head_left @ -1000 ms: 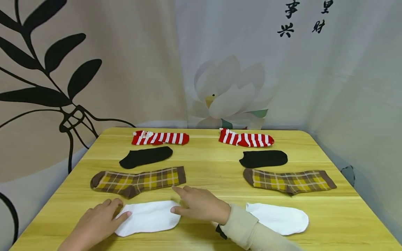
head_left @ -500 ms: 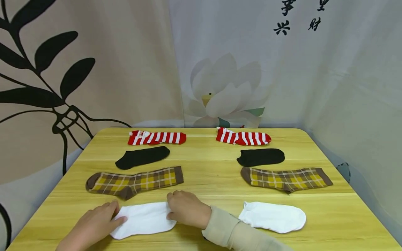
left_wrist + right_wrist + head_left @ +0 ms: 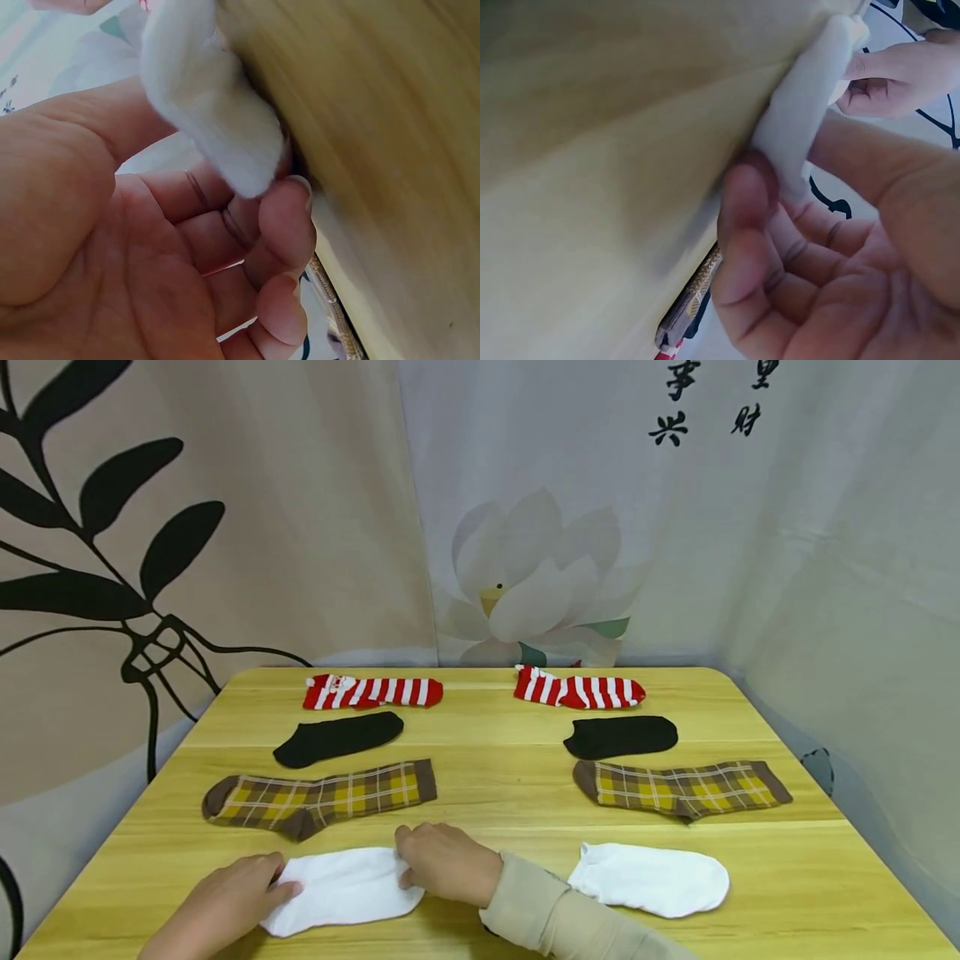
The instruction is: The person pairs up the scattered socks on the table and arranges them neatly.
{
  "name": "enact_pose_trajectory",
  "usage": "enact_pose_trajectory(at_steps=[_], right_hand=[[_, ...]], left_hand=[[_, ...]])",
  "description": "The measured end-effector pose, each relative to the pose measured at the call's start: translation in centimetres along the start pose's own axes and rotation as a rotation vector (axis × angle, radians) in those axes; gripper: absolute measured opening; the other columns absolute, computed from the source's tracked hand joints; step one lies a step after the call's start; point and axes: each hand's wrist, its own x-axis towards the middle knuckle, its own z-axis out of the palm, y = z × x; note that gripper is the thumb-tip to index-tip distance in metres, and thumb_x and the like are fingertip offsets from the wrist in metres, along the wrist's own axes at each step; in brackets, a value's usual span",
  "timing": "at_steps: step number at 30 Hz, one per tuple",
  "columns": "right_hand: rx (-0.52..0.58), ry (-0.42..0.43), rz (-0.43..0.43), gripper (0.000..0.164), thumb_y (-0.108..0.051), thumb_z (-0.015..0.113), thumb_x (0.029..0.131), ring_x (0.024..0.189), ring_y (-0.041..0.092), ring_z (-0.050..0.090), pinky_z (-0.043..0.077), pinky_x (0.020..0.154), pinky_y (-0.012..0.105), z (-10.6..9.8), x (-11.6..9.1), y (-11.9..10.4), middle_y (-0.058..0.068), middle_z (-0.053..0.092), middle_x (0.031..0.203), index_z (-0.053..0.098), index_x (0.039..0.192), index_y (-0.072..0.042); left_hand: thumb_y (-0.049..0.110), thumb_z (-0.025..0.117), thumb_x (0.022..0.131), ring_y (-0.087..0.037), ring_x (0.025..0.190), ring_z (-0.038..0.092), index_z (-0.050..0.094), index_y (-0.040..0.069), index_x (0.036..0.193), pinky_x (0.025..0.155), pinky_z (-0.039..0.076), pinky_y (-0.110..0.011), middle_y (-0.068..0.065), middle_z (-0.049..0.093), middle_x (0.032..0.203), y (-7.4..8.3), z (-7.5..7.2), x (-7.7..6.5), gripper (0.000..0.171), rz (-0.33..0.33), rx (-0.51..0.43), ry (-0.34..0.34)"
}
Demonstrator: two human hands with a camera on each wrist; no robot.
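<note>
I see soft, fuzzy white sock (image 3: 341,887), long shape, over yellow wood-grain counter (image 3: 502,785). Sock sits between hands: left hand (image 3: 228,893) pinches one end, right hand (image 3: 450,864) pinches other.

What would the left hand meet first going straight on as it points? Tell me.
Past the white sock it pinches, the left hand would likely meet the left plaid sock just ahead; height is unclear.

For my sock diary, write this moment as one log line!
left hand: grips left white sock | right hand: grips its opposite end | right white sock: on table
</note>
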Motion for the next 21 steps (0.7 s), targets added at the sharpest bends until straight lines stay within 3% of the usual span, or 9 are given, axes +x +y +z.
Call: enact_pose_trajectory(at_steps=[4,10,21], right_hand=[[-0.002,-0.006,-0.008,0.021,-0.024,0.072,0.084,0.057,0.004,0.043,0.038,0.05,0.016,0.12,0.02,0.06,-0.004,0.054,0.068,0.056,0.088,-0.01],[-0.024,-0.011,-0.021,0.02,-0.023,0.071,0.085,0.06,0.002,0.045,0.038,0.053,0.015,0.31,-0.02,-0.24,-0.005,0.056,0.071,0.055,0.089,-0.011],[-0.076,0.032,-0.108,0.018,-0.019,0.07,0.087,0.057,0.002,0.042,0.035,0.051,0.012,0.13,-0.27,-0.1,-0.003,0.055,0.067,0.055,0.083,-0.009]], left_hand=[[0.045,0.061,0.091,-0.019,0.079,0.053,0.061,-0.001,0.105,0.073,0.046,-0.043,-0.003,0.062,0.091,0.14,0.03,0.19,0.048,0.004,0.005,-0.001],[0.039,0.064,0.09,-0.018,0.07,0.045,0.057,0.005,0.089,0.066,0.039,-0.037,-0.001,0.05,0.075,0.31,0.23,-0.16,0.035,0.02,0.019,0.021],[0.035,0.067,0.088,-0.016,0.062,0.042,0.052,0.012,0.076,0.06,0.032,-0.033,-0.001,0.047,0.065,0.81,-0.03,-0.34,0.03,0.082,0.093,0.108]])
